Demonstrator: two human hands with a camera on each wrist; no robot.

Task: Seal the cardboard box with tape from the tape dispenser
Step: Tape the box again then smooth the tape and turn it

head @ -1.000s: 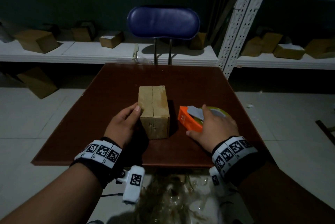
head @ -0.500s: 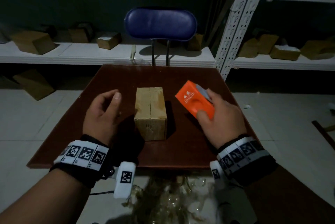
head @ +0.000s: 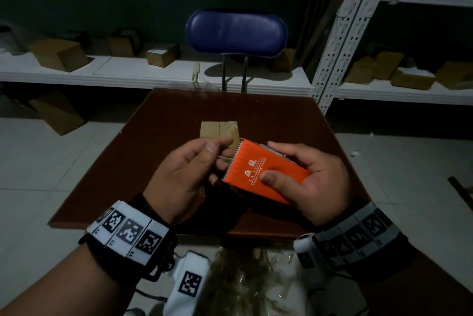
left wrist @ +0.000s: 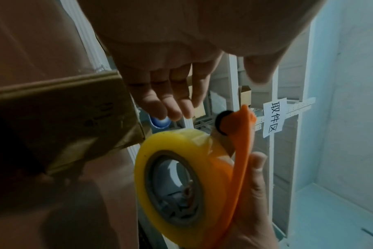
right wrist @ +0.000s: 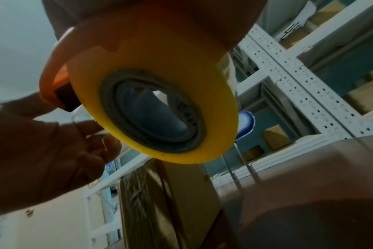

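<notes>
The small cardboard box (head: pixel 218 131) lies on the brown table (head: pixel 158 141), its top flaps closed with a seam down the middle; it also shows as box (left wrist: pixel 64 118) and box (right wrist: pixel 170 202). My right hand (head: pixel 271 162) grips the orange tape dispenser (head: pixel 266 172) in the air above the box's near end. Its yellow tape roll (left wrist: pixel 160 151) and roll (right wrist: pixel 160 59) hang under the orange shell. My left hand (head: pixel 220 145) is at the dispenser's serrated edge. In the left wrist view its fingers (left wrist: pixel 175 107) are straight, thumb apart, with nothing between them.
A blue chair (head: pixel 236 31) stands behind the table. White shelves (head: pixel 128 72) with several cardboard boxes run along the wall, with a perforated upright (head: pixel 343 34) at right. Crumpled clear plastic (head: pixel 243 277) lies below the table's near edge.
My right hand lifted the dispenser off the table and brought it over the box. My left hand left the box's side and rose to the dispenser's toothed edge.
</notes>
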